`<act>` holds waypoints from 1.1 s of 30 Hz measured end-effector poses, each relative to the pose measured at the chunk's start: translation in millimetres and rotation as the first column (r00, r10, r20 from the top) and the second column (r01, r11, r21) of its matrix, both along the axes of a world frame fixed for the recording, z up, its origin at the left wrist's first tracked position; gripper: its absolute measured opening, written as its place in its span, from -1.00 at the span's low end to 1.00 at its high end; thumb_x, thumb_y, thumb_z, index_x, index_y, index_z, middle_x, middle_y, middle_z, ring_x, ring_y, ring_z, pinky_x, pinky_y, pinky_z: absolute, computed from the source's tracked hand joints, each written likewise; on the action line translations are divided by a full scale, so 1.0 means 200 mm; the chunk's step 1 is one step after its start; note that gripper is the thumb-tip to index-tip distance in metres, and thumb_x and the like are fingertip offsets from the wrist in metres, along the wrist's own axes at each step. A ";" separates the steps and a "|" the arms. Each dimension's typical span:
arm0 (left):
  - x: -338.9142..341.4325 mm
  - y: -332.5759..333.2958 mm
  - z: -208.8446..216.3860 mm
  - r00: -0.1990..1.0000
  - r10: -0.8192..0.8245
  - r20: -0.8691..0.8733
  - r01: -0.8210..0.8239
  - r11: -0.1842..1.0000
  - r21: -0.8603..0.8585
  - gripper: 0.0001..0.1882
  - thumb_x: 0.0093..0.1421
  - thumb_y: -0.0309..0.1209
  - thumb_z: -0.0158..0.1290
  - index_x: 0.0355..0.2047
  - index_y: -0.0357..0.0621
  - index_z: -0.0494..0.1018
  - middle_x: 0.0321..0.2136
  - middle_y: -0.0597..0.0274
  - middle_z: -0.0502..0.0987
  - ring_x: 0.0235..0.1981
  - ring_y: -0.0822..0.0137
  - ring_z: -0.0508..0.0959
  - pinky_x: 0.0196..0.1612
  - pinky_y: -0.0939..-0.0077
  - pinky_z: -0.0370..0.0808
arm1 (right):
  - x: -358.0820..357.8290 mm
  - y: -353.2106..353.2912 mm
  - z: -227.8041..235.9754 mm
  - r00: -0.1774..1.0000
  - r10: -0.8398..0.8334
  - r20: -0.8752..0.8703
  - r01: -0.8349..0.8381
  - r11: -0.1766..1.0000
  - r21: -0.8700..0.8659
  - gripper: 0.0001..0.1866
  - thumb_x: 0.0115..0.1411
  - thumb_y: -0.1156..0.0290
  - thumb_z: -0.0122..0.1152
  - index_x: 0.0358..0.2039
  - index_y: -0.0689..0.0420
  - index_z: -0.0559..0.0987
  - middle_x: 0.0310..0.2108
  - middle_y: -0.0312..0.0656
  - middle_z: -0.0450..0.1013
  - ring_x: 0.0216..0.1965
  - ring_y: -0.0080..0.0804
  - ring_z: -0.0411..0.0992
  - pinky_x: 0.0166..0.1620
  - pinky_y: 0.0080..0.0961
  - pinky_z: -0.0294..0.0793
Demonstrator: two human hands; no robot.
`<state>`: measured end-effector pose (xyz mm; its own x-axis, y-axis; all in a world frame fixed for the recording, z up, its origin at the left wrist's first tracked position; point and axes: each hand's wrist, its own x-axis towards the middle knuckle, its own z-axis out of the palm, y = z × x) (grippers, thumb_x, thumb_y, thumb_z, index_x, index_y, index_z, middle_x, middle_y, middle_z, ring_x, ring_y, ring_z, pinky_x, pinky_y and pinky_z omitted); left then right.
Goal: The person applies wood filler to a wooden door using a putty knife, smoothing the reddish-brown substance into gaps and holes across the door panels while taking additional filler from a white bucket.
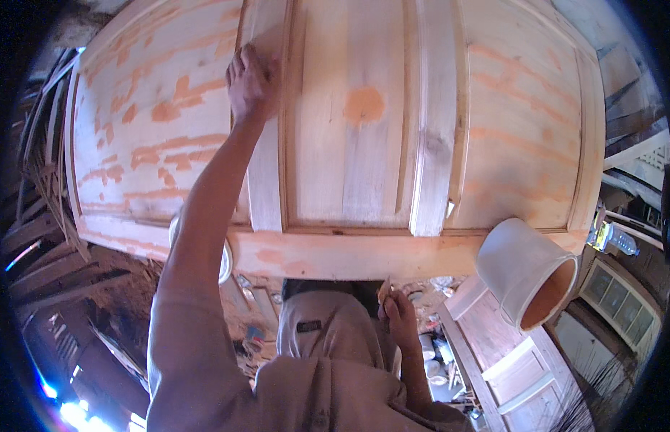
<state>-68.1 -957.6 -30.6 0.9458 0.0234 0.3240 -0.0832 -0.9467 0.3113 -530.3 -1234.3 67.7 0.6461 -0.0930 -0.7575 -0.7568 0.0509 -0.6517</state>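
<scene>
A panelled wooden door (pixel 320 165) lies across the view in front of me, with orange filler patches smeared over its panels. My left hand (pixel 250 85) reaches far up onto the upright strip left of the middle panel. Its fingers are curled down against the wood, and whatever they may hold is hidden under them. Low down, beside my body and just below the door's near edge, my right hand (pixel 398 318) is closed. A thin, pale piece (pixel 384 289) sticks up from its fingers; its kind is not clear.
A whitish bucket (pixel 519 259), orange inside, tilts at the door's near right edge. Another bucket's rim (pixel 226 261) shows behind my left arm. Rightward are a plastic bottle (pixel 623 241), a framed window (pixel 619 297) and a second panelled door (pixel 504 353). Loose timber (pixel 43 173) is piled at left.
</scene>
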 end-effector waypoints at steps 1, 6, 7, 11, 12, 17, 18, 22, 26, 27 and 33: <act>0.01 0.00 0.01 1.000 -0.012 0.017 0.012 1.000 0.000 -0.37 0.29 -0.03 -0.03 0.15 -0.32 0.25 0.10 -0.19 0.39 0.13 -0.15 0.39 0.22 0.00 0.26 | -0.02 0.01 0.00 1.000 -0.012 0.017 0.012 1.000 0.000 -0.82 0.41 0.28 0.00 -0.25 0.13 0.41 -0.54 -0.39 0.30 -0.52 -0.65 0.26 -0.45 -0.64 0.25; 0.01 0.01 -0.01 1.000 0.013 0.016 -0.013 0.999 0.033 -0.39 0.32 -0.03 -0.05 0.13 -0.32 0.26 0.04 -0.24 0.42 0.09 -0.18 0.42 0.19 0.01 0.30 | 0.12 -0.02 0.13 0.985 0.112 -0.130 -0.146 0.947 -0.286 -0.69 0.28 0.31 0.19 -0.07 0.24 0.46 -0.30 -0.06 0.53 -0.24 -0.30 0.53 -0.12 -0.33 0.50; 0.01 0.00 -0.02 1.000 -0.013 -0.001 0.013 1.000 0.025 -0.40 0.32 -0.03 -0.05 0.12 -0.32 0.27 0.02 -0.25 0.43 0.06 -0.19 0.43 0.17 0.01 0.32 | 0.16 -0.02 0.16 0.982 0.115 -0.152 -0.155 0.948 -0.279 -0.69 0.28 0.31 0.19 -0.07 0.24 0.46 -0.30 -0.06 0.53 -0.24 -0.30 0.53 -0.12 -0.33 0.50; 0.00 0.01 -0.04 0.990 -0.080 0.115 0.075 0.996 0.047 -0.51 0.31 -0.18 -0.02 0.07 -0.30 0.25 -0.05 -0.30 0.41 -0.01 -0.31 0.42 0.04 -0.08 0.39 | 0.33 -0.08 0.10 0.985 0.171 0.009 -0.149 0.883 -0.445 -0.60 0.27 0.37 0.16 0.05 0.31 0.41 -0.27 0.05 0.51 -0.19 -0.21 0.54 -0.11 -0.29 0.49; 0.01 0.05 -0.05 0.983 -0.128 0.128 0.119 0.990 0.075 -0.52 0.32 -0.17 -0.02 0.07 -0.30 0.25 -0.04 -0.28 0.41 -0.02 -0.30 0.43 0.04 -0.08 0.40 | 0.39 -0.06 0.13 0.978 0.200 0.050 -0.149 0.853 -0.500 -0.56 0.26 0.44 0.12 0.12 0.32 0.38 -0.31 -0.06 0.43 -0.25 -0.31 0.45 -0.16 -0.38 0.44; 0.01 0.07 -0.05 0.982 -0.160 0.099 0.146 0.980 0.137 -0.50 0.30 -0.17 0.00 0.09 -0.28 0.23 -0.04 -0.24 0.42 -0.01 -0.28 0.43 0.05 -0.05 0.40 | 0.64 -0.07 0.13 0.796 0.600 0.079 -0.374 0.590 -0.715 -0.47 0.30 0.52 0.07 0.29 0.24 0.31 -0.32 -0.05 0.33 -0.30 -0.21 0.41 -0.19 -0.32 0.44; 0.01 0.06 -0.05 0.993 -0.098 0.065 0.090 0.990 0.110 -0.49 0.30 -0.17 0.01 0.09 -0.27 0.22 -0.04 -0.23 0.42 -0.01 -0.27 0.43 0.04 -0.05 0.40 | 0.65 -0.06 0.12 0.800 0.598 0.054 -0.406 0.604 -0.685 -0.43 0.32 0.49 0.07 0.34 0.07 0.28 -0.27 0.01 0.32 -0.28 -0.08 0.43 -0.20 -0.20 0.46; 0.01 0.01 -0.03 0.999 -0.003 0.044 0.002 1.000 0.018 -0.44 0.29 -0.08 -0.02 0.08 -0.31 0.31 -0.04 -0.24 0.47 0.02 -0.17 0.47 0.13 0.01 0.35 | 0.71 0.06 0.08 0.773 0.633 0.039 -0.443 0.583 -0.681 -0.40 0.36 0.43 0.07 0.39 -0.12 0.22 -0.24 0.08 0.32 -0.36 0.05 0.47 -0.33 -0.11 0.51; 0.01 -0.01 0.00 0.997 0.012 0.072 -0.014 1.000 0.027 -0.45 0.29 -0.08 -0.03 0.08 -0.32 0.32 0.02 -0.23 0.46 0.04 -0.16 0.46 0.15 0.02 0.34 | 0.72 0.18 0.00 0.781 0.624 -0.028 -0.457 0.542 -0.706 -0.41 0.38 0.38 0.07 0.39 -0.14 0.22 -0.26 0.10 0.33 -0.40 0.08 0.49 -0.39 -0.07 0.48; 0.00 -0.02 0.01 0.998 0.017 0.065 -0.017 1.000 0.000 -0.44 0.29 -0.08 -0.04 0.09 -0.33 0.32 0.03 -0.22 0.45 0.05 -0.16 0.45 0.16 0.02 0.33 | 0.72 0.19 0.00 0.779 0.626 -0.031 -0.458 0.535 -0.710 -0.41 0.38 0.38 0.07 0.39 -0.14 0.22 -0.26 0.10 0.33 -0.40 0.08 0.49 -0.39 -0.07 0.48; -0.02 -0.03 0.03 0.998 0.068 0.002 -0.067 0.997 -0.022 -0.38 0.29 -0.05 -0.03 0.12 -0.35 0.29 0.07 -0.18 0.42 0.11 -0.13 0.40 0.23 0.04 0.25 | 0.71 0.12 0.13 0.747 0.659 -0.089 -0.510 0.483 -0.711 -0.41 0.36 0.37 0.10 0.38 -0.16 0.24 -0.32 0.08 0.34 -0.40 0.10 0.52 -0.38 -0.04 0.53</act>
